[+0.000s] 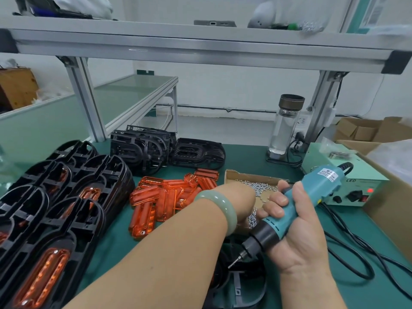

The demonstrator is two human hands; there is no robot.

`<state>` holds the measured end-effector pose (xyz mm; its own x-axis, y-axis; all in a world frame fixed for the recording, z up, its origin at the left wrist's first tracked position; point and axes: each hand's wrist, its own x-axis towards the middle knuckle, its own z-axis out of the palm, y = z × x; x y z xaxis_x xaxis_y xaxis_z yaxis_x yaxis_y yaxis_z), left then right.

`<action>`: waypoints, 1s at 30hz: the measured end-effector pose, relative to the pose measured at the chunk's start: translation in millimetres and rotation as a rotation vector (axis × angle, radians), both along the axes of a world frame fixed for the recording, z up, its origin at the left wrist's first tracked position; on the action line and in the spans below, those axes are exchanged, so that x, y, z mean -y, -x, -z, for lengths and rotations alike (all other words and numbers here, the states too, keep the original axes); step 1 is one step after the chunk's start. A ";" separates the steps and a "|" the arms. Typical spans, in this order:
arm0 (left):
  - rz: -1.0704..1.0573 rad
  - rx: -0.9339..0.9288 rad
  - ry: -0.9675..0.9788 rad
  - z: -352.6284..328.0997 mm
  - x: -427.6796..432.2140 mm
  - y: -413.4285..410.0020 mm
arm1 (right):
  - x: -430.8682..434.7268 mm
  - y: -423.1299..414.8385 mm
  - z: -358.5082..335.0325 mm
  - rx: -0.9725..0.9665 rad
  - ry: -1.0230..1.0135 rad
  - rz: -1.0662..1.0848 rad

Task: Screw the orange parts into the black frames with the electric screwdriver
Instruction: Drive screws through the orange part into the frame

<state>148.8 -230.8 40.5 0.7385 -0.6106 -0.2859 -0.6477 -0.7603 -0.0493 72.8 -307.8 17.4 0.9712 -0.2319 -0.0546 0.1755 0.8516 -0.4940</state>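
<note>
Under both forearms a black frame (223, 282) lies on the green desk (245, 159). Just above it the right grip (298, 233) is clenched round the teal electric screwdriver (312, 192), whose bit slants down and left toward that frame. The left grip (240, 195), with a pale green bangle (217, 210) at the wrist, reaches into a cardboard box (231, 175) of screws (260, 187). Its fingers are hidden, so I cannot tell whether it grasps anything. At near left stand stacked frames (55, 219) with orange pieces fitted. Loose orange parts (165, 197) are piled mid-desk, and empty frames (156, 146) lie beyond them. A glass bottle (287, 126) stands at far right.
</note>
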 end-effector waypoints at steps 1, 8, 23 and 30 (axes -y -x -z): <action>0.007 0.020 -0.032 0.2 1.7 0.0 | -0.2 -0.1 -0.1 -0.001 0.004 0.000; 0.020 0.068 -0.090 6.5 6.2 -7.5 | -0.5 0.2 1.1 -0.003 0.016 -0.005; -0.201 0.003 0.477 21.9 -3.1 -3.9 | 0.6 -1.9 3.4 0.010 -0.004 -0.018; -0.244 0.011 0.554 23.3 -6.8 0.0 | -0.3 -2.5 4.1 0.006 -0.023 -0.032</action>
